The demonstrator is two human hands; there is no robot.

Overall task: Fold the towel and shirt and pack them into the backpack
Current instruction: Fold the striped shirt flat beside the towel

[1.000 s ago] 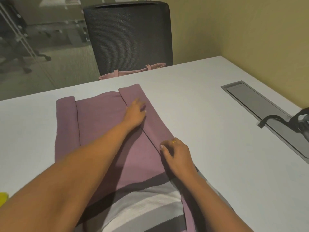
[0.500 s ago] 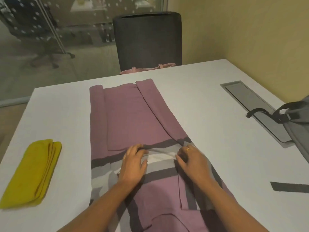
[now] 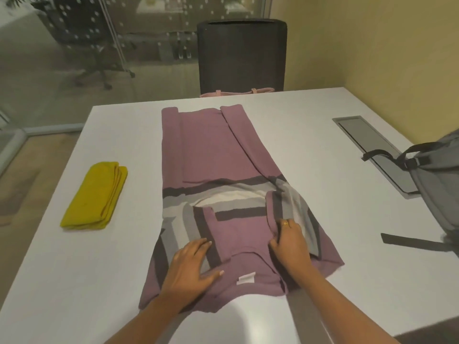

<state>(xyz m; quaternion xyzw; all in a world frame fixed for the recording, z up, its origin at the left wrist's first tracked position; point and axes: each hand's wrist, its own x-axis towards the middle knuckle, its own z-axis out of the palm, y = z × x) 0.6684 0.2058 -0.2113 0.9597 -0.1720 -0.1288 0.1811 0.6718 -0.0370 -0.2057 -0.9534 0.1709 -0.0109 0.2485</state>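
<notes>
Fingers of the left hand lay flat while the right hand pinched a side fold, both having shifted from the far end to the near collar of the striped shirt mid-table, suggesting lengthwise folding nearly finished.

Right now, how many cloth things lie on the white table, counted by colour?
Yellow: 1, the folded towel
Purple with grey stripes: 1, the shirt
Grey: 1, the backpack
Total: 3
</notes>
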